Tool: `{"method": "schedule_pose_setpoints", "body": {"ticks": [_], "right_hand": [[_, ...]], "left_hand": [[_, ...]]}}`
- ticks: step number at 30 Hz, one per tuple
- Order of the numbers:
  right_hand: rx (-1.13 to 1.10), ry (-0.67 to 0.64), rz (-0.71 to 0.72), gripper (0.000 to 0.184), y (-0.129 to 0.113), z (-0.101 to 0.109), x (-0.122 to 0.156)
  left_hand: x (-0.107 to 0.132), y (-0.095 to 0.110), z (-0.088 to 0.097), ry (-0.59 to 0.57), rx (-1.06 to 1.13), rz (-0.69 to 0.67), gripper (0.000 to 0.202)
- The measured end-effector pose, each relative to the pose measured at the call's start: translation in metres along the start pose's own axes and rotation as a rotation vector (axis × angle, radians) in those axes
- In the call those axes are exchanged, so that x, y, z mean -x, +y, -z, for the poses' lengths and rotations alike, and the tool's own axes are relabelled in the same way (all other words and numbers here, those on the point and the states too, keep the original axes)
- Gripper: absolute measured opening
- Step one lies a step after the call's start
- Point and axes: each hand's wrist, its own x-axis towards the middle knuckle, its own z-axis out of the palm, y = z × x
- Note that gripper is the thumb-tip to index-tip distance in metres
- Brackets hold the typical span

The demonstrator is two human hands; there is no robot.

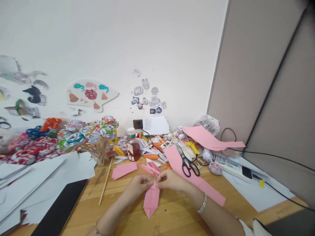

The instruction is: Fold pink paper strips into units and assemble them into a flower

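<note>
Between my hands is a folded piece of pink paper (pixel 151 200), its pointed lower end toward me and creases across it. My left hand (pixel 139 184) pinches its upper left edge with thumb and fingers. On the upper right edge, my right hand (pixel 169 180) grips the same paper, fingertips close to the left ones. The paper's top tip is partly hidden by the fingers. Just beyond lie a stack of pink paper pieces (pixel 125 170) and some narrow folded pink strips (pixel 151 168).
Black-handled scissors (pixel 189 165) rest on a long pink strip (pixel 209 191) at right. A bottle (pixel 133 146) stands behind among paper scraps. A wooden stick (pixel 105 182), black tablet-like slab (pixel 61 209) and white sheets (pixel 49 177) lie left. A power strip (pixel 233 168) is at right.
</note>
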Motion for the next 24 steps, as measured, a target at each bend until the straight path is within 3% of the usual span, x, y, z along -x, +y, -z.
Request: {"method": "schedule_pose_setpoints", "body": {"ticks": [12, 24], "right_hand": [[0.200, 0.038, 0.046, 0.013, 0.006, -0.004, 0.001], [0.150, 0.059, 0.091, 0.016, -0.004, -0.009, 0.004]], "left_hand": [[0.000, 0.000, -0.001, 0.017, -0.094, -0.086, 0.028], [-0.001, 0.001, -0.002, 0.095, -0.143, -0.146, 0.028]]}}
